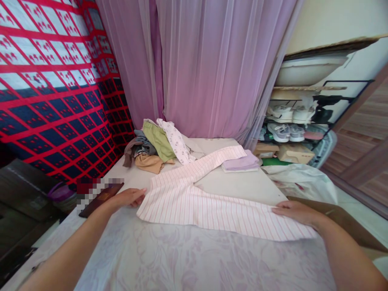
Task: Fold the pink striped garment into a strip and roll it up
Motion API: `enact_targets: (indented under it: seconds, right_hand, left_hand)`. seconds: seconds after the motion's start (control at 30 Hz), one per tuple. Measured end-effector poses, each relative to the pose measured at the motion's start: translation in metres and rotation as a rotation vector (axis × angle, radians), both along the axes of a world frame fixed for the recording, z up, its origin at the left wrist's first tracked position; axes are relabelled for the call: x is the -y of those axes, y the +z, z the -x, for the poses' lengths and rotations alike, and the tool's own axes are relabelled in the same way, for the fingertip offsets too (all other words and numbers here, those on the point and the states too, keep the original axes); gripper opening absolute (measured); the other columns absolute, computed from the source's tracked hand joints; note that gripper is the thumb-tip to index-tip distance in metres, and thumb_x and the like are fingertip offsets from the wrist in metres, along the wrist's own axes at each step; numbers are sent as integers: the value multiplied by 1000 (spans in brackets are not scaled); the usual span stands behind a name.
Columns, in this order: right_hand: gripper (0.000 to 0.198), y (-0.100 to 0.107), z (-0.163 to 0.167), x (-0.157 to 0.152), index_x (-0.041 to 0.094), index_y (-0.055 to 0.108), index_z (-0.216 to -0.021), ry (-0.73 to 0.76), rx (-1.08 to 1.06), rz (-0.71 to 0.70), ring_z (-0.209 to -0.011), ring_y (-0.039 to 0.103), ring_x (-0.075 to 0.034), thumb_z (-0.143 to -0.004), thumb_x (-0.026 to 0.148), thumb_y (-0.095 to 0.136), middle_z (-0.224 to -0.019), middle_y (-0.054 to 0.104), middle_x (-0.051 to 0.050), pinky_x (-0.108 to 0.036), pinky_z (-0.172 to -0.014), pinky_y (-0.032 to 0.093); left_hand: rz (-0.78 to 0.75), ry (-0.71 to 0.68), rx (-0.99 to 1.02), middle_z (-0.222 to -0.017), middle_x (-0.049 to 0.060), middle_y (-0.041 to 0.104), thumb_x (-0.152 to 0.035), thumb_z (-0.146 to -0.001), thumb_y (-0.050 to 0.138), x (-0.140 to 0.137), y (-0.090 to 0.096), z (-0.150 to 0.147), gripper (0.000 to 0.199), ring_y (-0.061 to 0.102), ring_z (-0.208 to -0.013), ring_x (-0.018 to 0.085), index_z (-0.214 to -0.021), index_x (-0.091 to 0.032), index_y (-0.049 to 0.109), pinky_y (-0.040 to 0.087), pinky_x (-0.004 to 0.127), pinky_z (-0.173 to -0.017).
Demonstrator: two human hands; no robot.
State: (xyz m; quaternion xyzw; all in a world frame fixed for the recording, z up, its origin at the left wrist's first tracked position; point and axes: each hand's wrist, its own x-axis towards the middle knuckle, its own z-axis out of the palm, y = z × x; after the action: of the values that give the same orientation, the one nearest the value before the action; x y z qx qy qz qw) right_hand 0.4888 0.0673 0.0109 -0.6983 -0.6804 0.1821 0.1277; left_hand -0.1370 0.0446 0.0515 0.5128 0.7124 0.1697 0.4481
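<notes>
A pair of pink-and-white striped trousers lies spread on the bed, its waistband end to the left. One leg reaches toward the back right, the other runs right along the front. Beside the waistband is my left hand, its fingers loosely bent and apart, with no fabric visibly in them. My right hand is on the nearer leg toward its hem, thumb and fingers closed at the leg's upper edge. Under the far leg's end sits a folded lilac garment.
Rumpled clothes, including green shorts and a tan garment, are heaped at the back left. A dark flat item lies at the left edge. Purple curtains hang behind; a shoe rack and plastic bag stand right.
</notes>
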Motion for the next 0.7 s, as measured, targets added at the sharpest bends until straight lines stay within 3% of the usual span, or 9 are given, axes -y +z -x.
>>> enact_targets:
  seconds: [0.07,0.1,0.2,0.27,0.37,0.43,0.5,0.6,0.7]
  right_hand:
    - [30,0,-8,-6,26,68,-57,-20,18,217,-71,67,-29,-62,55,65,-68,70,-6,-39,-65,52]
    - [26,3,-9,-8,25,69,-61,-77,71,253,-76,67,-31,-63,51,65,-75,71,-9,-41,-68,51]
    - [19,19,19,-6,23,72,-80,-263,309,-19,-94,64,-37,-67,36,64,-103,68,-16,-49,-77,48]
    - [20,29,64,4,24,70,-88,-79,288,-223,-102,60,-33,-75,30,56,-109,66,-13,-48,-85,45]
    - [23,34,157,28,26,68,-92,363,8,-265,-93,61,-21,-85,28,46,-98,67,-5,-35,-84,47]
    - [22,30,215,44,25,66,-102,647,-93,-287,-97,59,-20,-84,26,52,-103,66,-5,-34,-86,45]
    - [23,23,258,54,25,65,-104,832,-99,-294,-98,57,-21,-82,28,61,-104,65,-4,-34,-86,43]
    - [14,8,290,56,24,66,-94,959,-78,-311,-94,56,-19,-81,29,64,-100,65,-3,-33,-83,42]
    - [6,-6,297,51,22,65,-83,977,-54,-386,-86,55,-17,-85,21,59,-91,65,-2,-31,-76,40]
  left_hand:
    - [28,23,-36,-57,1,61,-76,-57,60,-2,0,-3,57,53,-52,15,-64,-19,63,39,25,-51]
    - [23,32,-63,-58,2,62,-74,-58,61,-4,0,-5,55,54,-52,16,-65,-19,63,39,25,-50]
    - [-66,75,-208,-72,4,68,-64,-63,60,-16,-1,-11,47,61,-60,19,-76,-20,66,41,25,-50]
    - [-127,98,-305,-75,4,69,-59,-66,60,-28,-5,-16,43,63,-63,21,-84,-21,67,42,26,-50]
    - [-146,91,-391,-66,5,67,-57,-67,60,-49,-12,-20,41,63,-63,23,-83,-20,68,41,27,-51]
    - [-148,90,-456,-65,6,67,-56,-65,62,-63,-16,-21,39,64,-65,24,-78,-20,66,40,28,-54]
    - [-159,89,-521,-72,8,69,-53,-63,65,-72,-18,-22,35,65,-73,26,-74,-20,65,41,29,-58]
    - [-181,61,-585,-84,9,71,-46,-63,66,-78,-20,-26,27,64,-83,26,-72,-21,62,41,29,-63]
    - [-208,31,-616,-92,11,70,-39,-66,64,-77,-23,-33,22,64,-89,26,-77,-20,61,41,29,-67]
